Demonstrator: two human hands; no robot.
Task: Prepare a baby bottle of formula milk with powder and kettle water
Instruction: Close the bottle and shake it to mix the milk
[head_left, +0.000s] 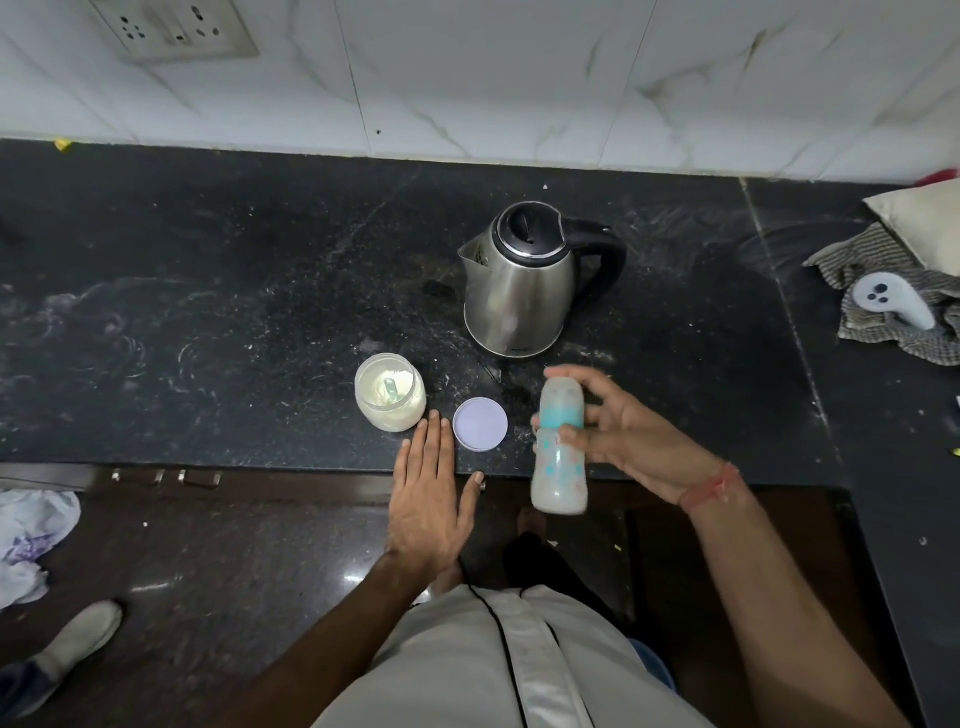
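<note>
Right grip (623, 441) closed round the capped baby bottle (560, 457), held tilted over the worktop (208, 312) edge; I judge it's being shaken to mix. Left grip (431, 488) flat, empty, bracing beside the lid (480, 423) and open powder jar (389, 392), kettle (524, 280) behind

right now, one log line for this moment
right hand: holds bottle | left hand: flat, open | jar: open | lid: on counter | kettle: shut

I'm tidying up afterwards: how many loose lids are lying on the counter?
1: a round lilac plastic lid lying flat on the black stone counter, between the open powder jar and the bottle.
</note>
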